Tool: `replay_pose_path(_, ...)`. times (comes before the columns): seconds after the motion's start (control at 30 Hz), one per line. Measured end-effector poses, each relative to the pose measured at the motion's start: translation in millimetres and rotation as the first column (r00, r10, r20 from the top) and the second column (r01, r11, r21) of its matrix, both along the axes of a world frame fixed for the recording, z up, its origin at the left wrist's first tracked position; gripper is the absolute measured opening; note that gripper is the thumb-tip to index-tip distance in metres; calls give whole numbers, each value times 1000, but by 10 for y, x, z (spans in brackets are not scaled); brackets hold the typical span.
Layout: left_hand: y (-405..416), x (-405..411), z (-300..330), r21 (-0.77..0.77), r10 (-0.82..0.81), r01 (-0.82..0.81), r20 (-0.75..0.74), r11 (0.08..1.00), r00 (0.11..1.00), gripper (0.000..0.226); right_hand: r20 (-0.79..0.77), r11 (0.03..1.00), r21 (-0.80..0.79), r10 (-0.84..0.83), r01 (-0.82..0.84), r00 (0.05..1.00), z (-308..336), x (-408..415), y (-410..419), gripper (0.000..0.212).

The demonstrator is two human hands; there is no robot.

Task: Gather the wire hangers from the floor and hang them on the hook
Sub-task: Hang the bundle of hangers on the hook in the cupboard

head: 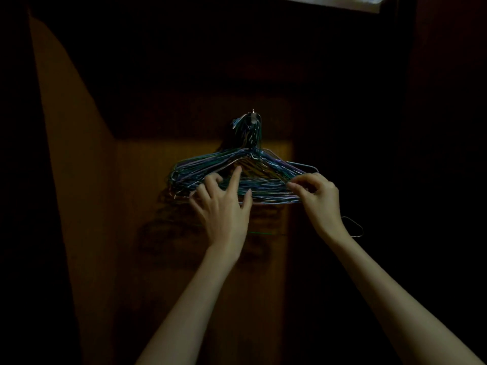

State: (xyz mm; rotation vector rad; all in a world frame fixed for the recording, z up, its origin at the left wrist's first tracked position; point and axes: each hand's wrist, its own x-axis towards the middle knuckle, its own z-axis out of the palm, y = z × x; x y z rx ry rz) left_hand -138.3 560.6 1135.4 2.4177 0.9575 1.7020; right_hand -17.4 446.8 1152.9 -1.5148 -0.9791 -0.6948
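Note:
A thick bundle of blue, green and purple wire hangers [263, 177] hangs by its necks from a small metal hook [253, 117] on a dark wooden panel. My left hand [224, 206] touches the bundle's left half, its index finger stretched up onto the wires and the other fingers loosely bent. My right hand [320, 201] pinches wires at the bundle's right end between thumb and fingers. A single silver hanger [355, 227] shows below and behind my right wrist, mostly hidden by the dark.
The brown wooden panel [147, 180] is dimly lit; the hangers cast a shadow on it below the bundle. A slanted wooden side panel [73, 154] stands at the left. A bright strip [342, 1] shows at the top right. The rest is dark.

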Motion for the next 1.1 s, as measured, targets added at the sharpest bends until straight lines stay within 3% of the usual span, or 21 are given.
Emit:
replay_pose_path(0.1,156,216,103,89,-10,7,30,996,1000,50,-5,999,32,-1,1,1000,123,204,124,4)
replay_pose_path(0.33,367,575,371,25,-80,80,-7,996,997,51,-7,999,26,-28,28,1000,344,663,423,4)
replay_pose_path(0.87,709,961,281,15,-39,39,-13,999,999,51,-27,999,-5,31,-31,999,268,1025,793,7)
replay_pose_path(1.1,808,1044,502,38,-129,126,82,991,988,39,185,953,-95,-266,287,946,217,1052,845,5)
